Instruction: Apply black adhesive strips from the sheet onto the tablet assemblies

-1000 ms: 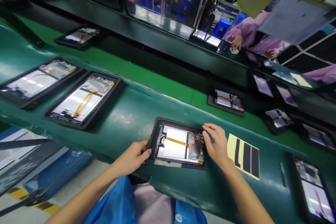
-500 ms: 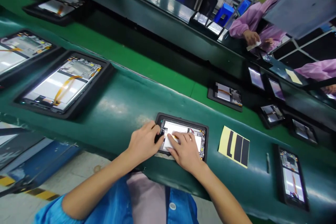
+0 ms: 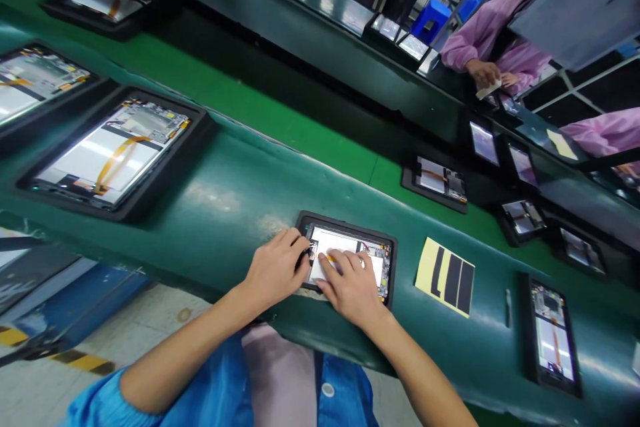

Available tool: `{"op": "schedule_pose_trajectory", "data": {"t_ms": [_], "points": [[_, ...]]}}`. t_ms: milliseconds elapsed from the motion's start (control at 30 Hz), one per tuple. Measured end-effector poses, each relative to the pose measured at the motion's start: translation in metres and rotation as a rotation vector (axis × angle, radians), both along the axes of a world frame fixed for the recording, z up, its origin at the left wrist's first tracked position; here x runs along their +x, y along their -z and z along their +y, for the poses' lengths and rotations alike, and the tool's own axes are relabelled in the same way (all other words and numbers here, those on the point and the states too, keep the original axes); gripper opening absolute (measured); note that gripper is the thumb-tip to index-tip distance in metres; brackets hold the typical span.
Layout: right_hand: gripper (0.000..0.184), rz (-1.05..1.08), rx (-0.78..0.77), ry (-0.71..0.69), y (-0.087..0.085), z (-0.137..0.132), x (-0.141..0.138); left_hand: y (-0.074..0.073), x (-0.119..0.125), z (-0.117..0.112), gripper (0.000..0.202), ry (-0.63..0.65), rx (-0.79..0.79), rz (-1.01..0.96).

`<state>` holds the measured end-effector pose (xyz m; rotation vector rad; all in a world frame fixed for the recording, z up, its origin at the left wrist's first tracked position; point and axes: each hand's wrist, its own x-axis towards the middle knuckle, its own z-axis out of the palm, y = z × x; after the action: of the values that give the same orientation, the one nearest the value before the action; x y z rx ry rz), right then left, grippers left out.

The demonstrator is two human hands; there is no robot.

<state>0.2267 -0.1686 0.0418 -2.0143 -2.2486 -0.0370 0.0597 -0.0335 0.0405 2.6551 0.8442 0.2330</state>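
An opened tablet [image 3: 337,240] lies in a black tray [image 3: 350,221] on the green bench in front of me. Its white battery faces show, with a circuit board along the right side. At the tablet's left end, my left hand [image 3: 278,263] has thumb and fingers drawn together; what sits between them is hidden. My right hand [image 3: 353,283] rests across the middle of the tablet, fingers spread over the white surface. A bit of orange ribbon cable [image 3: 331,258] shows by its fingertips.
Right of the tray lies a yellow sheet [image 3: 445,277] with black strips, then a thin tool [image 3: 509,308] and another opened tablet [image 3: 555,333]. More trayed tablets [image 3: 113,153] stand at left. Beyond the green conveyor [image 3: 300,133], a co-worker in a pink sleeve [image 3: 465,47] holds something pale.
The view has shifted slightly. My left fingers have moved a little at the tablet's left end, while my right hand stays in place. The tablets on the conveyor have shifted little.
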Motion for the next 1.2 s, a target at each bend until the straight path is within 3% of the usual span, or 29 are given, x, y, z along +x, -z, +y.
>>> {"op": "schedule_pose_trajectory", "data": {"t_ms": [233,500,767,1000,1200], "points": [[0.044,0.022,-0.022,0.001,0.0,0.0,-0.001,0.006,-0.029,-0.009,0.039,0.185,0.157,-0.081],[0.046,-0.002,-0.033,-0.01,-0.003,0.002,-0.002,0.007,-0.028,-0.015,0.043,0.195,0.205,0.007],[0.048,-0.006,-0.064,-0.013,0.0,0.001,-0.003,0.009,-0.029,-0.016,0.043,0.18,0.158,-0.015],[0.05,0.0,-0.1,-0.074,0.001,0.001,-0.001,0.013,-0.031,-0.017,0.04,0.188,0.2,-0.032],[0.049,-0.012,-0.08,-0.043,-0.002,0.002,-0.002,0.012,-0.032,-0.017,0.041,0.205,0.251,-0.014]]}}
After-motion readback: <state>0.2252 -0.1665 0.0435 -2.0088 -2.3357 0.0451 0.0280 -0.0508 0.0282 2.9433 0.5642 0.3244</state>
